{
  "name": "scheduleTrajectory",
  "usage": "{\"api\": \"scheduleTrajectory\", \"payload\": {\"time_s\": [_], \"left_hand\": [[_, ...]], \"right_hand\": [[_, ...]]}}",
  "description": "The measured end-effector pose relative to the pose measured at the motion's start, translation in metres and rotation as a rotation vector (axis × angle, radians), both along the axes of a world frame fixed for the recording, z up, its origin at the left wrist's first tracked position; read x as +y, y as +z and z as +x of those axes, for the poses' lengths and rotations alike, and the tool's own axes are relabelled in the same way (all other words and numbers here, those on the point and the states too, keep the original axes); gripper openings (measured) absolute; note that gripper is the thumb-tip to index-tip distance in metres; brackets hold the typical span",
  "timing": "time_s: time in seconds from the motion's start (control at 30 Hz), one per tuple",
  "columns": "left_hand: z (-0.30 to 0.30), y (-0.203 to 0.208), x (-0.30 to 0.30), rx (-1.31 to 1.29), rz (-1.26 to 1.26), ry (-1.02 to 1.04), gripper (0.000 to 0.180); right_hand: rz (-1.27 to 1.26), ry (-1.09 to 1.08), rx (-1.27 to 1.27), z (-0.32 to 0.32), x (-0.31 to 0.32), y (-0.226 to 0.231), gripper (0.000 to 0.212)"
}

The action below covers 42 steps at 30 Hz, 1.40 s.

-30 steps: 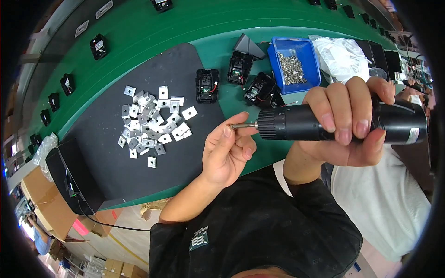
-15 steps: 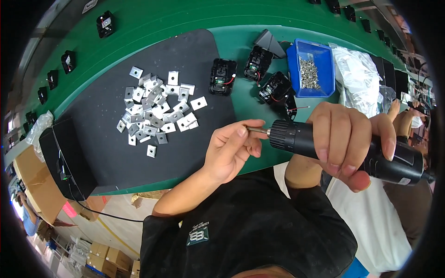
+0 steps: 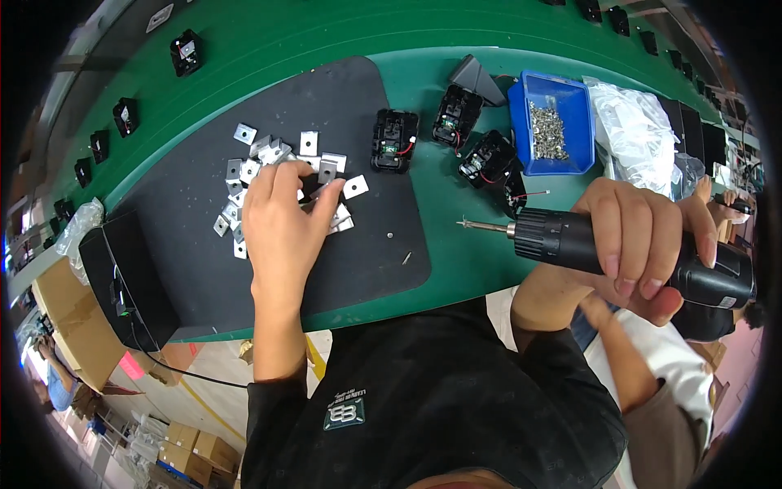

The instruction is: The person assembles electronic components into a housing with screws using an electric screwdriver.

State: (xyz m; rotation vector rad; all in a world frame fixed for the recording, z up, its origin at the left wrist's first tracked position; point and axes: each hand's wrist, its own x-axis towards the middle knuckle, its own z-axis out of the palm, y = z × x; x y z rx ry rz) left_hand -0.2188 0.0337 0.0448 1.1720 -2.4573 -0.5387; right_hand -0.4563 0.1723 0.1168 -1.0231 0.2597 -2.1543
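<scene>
My right hand [image 3: 631, 236] is wrapped round a black electric screwdriver [image 3: 562, 238], held level over the front of the table. Its thin metal bit [image 3: 489, 226] points left, and a tiny bright piece shows at the tip, too small to name. My left hand [image 3: 285, 220] reaches over a pile of small silver metal plates [image 3: 236, 173], each with a hole. Its thumb and forefinger are apart, close to one plate [image 3: 327, 169]; the hand hides part of the pile.
Right of the black mat [image 3: 366, 269] stand several black plastic housings [image 3: 396, 140] with red wires. A blue bin [image 3: 595, 122] of small screws is beside a clear plastic bag [image 3: 631, 122]. More housings [image 3: 186, 52] sit on the green surface behind. Another person's arm [image 3: 623, 354] shows at right.
My left hand has left the screwdriver bit and moved left onto the metal plates. The screwdriver has shifted slightly right in my right hand. Two small bits now show on the mat.
</scene>
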Motion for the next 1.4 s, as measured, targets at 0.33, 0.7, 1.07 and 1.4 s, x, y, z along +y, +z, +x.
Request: {"api": "scheduleTrajectory", "payload": {"time_s": [0.33,0.7,1.07,1.4], "left_hand": [[-0.004,0.001,0.006,-0.059,-0.036,-0.059,0.024],[-0.026,0.012,0.001,0.243,0.173,-0.077,0.016],[-0.064,-0.001,-0.019,0.085,0.153,-0.241,0.021],[-0.064,-0.001,-0.027,0.155,0.348,-0.214,0.025]], "right_hand": [[0.020,0.014,0.155,-0.011,0.002,-0.014,0.046],[-0.010,0.044,0.183,-0.026,0.002,-0.023,0.047],[0.009,0.004,0.162,-0.025,0.001,-0.025,0.044],[0.067,0.006,0.126,-0.016,-0.012,-0.022,0.044]]}}
